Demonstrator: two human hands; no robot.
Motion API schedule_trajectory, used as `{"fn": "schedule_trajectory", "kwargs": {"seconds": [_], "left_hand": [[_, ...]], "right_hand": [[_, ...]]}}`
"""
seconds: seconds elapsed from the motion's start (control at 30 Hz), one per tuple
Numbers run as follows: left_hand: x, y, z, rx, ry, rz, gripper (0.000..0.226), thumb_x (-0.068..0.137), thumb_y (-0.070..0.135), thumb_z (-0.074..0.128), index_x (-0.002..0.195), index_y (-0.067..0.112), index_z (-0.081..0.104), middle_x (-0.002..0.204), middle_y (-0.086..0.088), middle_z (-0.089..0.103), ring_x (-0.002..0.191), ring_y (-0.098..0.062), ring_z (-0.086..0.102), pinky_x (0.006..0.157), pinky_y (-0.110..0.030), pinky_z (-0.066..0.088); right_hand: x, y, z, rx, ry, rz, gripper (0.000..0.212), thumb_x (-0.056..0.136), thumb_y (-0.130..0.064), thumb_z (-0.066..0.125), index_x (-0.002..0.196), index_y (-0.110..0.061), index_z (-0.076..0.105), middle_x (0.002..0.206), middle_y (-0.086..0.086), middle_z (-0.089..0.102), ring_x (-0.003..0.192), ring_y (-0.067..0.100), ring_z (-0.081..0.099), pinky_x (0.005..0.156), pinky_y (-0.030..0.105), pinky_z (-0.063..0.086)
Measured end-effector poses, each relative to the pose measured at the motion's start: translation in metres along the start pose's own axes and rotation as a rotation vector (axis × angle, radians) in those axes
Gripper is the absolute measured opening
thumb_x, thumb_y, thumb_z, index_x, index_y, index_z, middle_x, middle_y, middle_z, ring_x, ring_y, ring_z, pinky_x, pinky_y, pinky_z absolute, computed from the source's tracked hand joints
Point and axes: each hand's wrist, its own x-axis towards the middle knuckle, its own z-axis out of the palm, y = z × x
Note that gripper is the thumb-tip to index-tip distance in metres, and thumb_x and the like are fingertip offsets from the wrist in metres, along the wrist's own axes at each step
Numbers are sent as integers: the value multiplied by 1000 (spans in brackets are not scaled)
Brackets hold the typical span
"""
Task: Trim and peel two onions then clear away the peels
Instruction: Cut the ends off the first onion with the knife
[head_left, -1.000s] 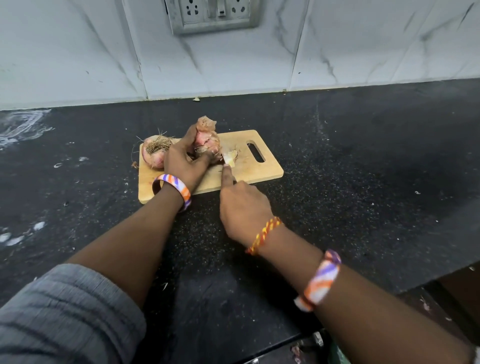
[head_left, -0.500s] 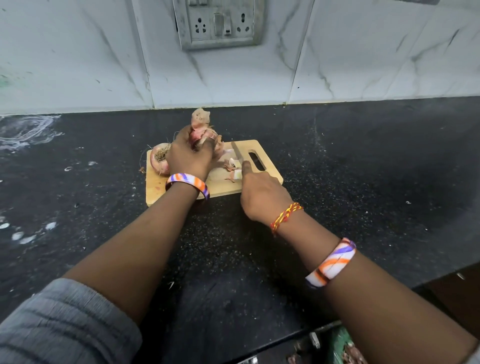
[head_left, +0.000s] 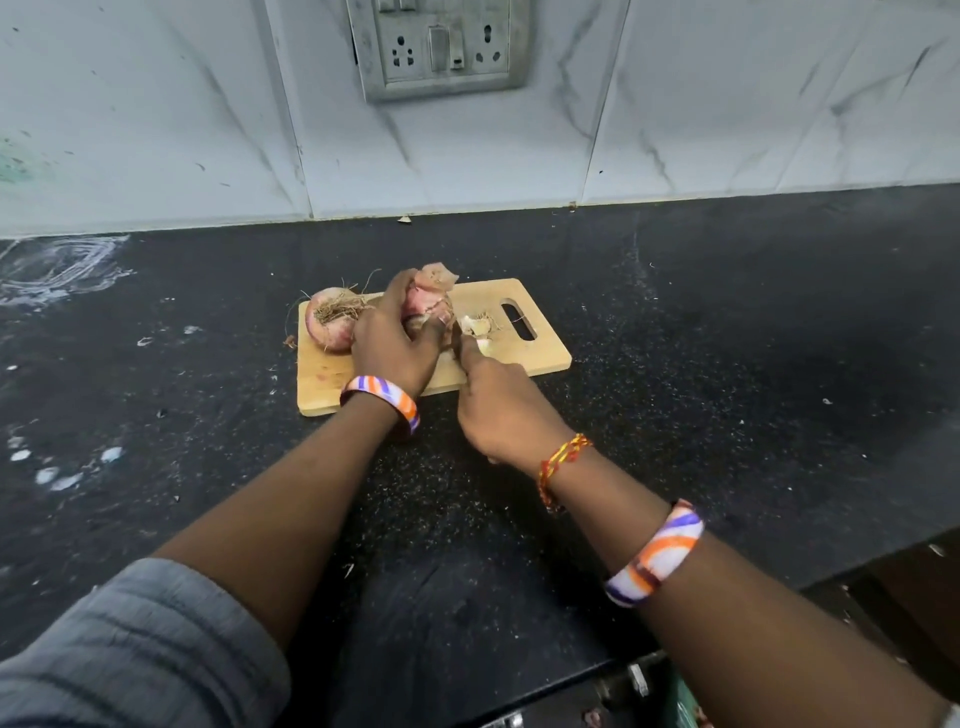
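Tabletop: the black speckled tabletop (head_left: 675, 364) carries a small wooden cutting board (head_left: 540, 348) set near its middle, with the handle slot at the right end.
Left hand: the left hand (head_left: 395, 343) is closed over one onion (head_left: 423, 306) near the middle of the board, fingers wrapped round it so only its pink top and a loose flap of papery skin show above the knuckles.
Right hand: the right hand (head_left: 498, 410) sits just to the right of the left one, curled shut, index finger stretched forward toward the held onion. It appears to grip a knife, but the blade is almost wholly hidden between the two hands and I cannot tell it clearly.
Second onion: the other onion (head_left: 332, 322) lies on the left end of the board, untouched by the fingers, its dry root tuft facing up and toward the camera, skin still on.
Trimmings: a cut-off piece with root hairs (head_left: 478, 327) lies on the board just right of the held onion, between it and the handle slot.
Wrists: an orange, white and purple bangle (head_left: 382, 397) rings the left wrist; a red and yellow thread (head_left: 558, 462) and a like bangle (head_left: 657, 556) are on the right forearm.
Wall: marble-look tiles with a socket plate (head_left: 441, 44) stand behind.
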Motion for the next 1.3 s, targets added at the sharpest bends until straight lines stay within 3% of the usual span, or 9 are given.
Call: {"fn": "schedule_trajectory", "kwargs": {"seconds": [0.23,0.33,0.47,0.63,0.77,0.87,1.0,1.13,1.3], "left_hand": [[2,-14,-2,96,-67,81,61,82,25,60,138,18,39,121,-22,57,115,-36,50,97,-36,39],[3,-22,-7,144,-89,97,62,82,26,60,138,19,38,119,-23,57,111,-37,52,95,-37,40],[10,-23,-13,165,-66,90,60,83,19,58,139,14,36,120,-25,57,113,-40,51,98,-42,42],[8,-18,-14,193,-110,125,60,84,20,59,139,17,36,121,-25,56,114,-40,51,98,-41,40],[8,-19,-20,142,-78,43,59,86,24,58,140,16,35,125,-22,56,118,-37,49,102,-41,40],[7,-9,-26,81,-46,28,57,85,25,61,136,12,42,127,-16,58,119,-33,51,103,-38,41],[9,5,-29,72,27,-65,52,81,35,64,127,14,54,124,-9,62,117,-28,54,101,-33,40],[7,12,-26,241,16,-65,50,80,50,60,114,14,60,112,-10,66,106,-31,57,86,-34,44],[10,22,-34,282,-44,-31,46,88,47,50,87,4,66,81,-16,64,86,-34,60,65,-28,35]], "right_hand": [[-15,-3,21,-309,-27,37,75,91,-6,46,149,-7,-1,124,15,52,113,30,53,87,40,46],[7,-13,25,-341,46,49,65,96,-7,38,149,-6,1,129,17,51,116,32,52,90,44,46],[-18,-11,40,-382,-65,32,66,95,-5,33,148,-7,-5,128,24,49,114,37,51,86,49,47],[-6,-14,18,-392,3,-6,61,93,-6,41,147,-4,13,128,14,52,114,29,54,83,38,45],[-27,-10,17,-344,-87,25,76,90,-3,46,150,-10,0,122,15,52,110,30,53,88,40,45],[-39,4,-7,-205,-34,45,72,91,-3,39,150,-19,1,102,13,57,94,30,58,86,44,49],[-25,15,-25,11,220,-21,61,95,-11,34,149,-26,8,94,13,58,82,33,60,73,46,51],[8,15,-14,423,223,18,61,97,-14,36,149,-26,9,107,11,58,60,25,53,59,42,54],[44,10,1,656,247,88,51,96,-12,34,145,-24,26,117,10,56,77,23,66,57,42,59]]}}
